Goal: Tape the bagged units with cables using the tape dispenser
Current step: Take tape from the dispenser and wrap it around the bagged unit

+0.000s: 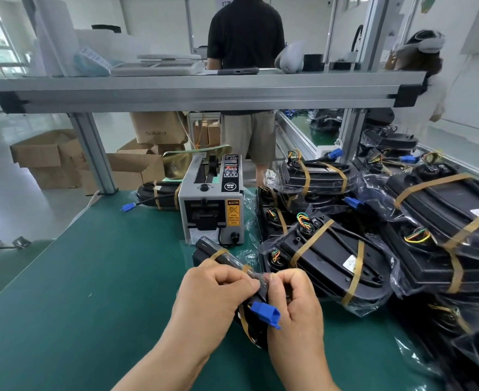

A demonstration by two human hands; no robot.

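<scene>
From the head view, the left hand (218,289) and right hand (294,303) meet over a bagged unit (204,249) held low above the green bench mat (105,277). Both are curled tight on it, thumbs and fingertips pinching the clear film along its top edge. A blue connector (265,313) pokes out just under the right thumb, and an amber tape band (218,253) crosses the unit just beyond the left knuckles. The tape dispenser (213,204) stands directly past the grip, near the unit's far end. The stack of taped units (331,258) lies off to the right of the grip. The unit looks like a rigid black plastic shell and seems light enough for fingertips, but the bag is slick and loose and the cable springy. I'd judge it safest held across the hard body, with the cable pinned flat beneath a thumb, not by the film alone.
</scene>
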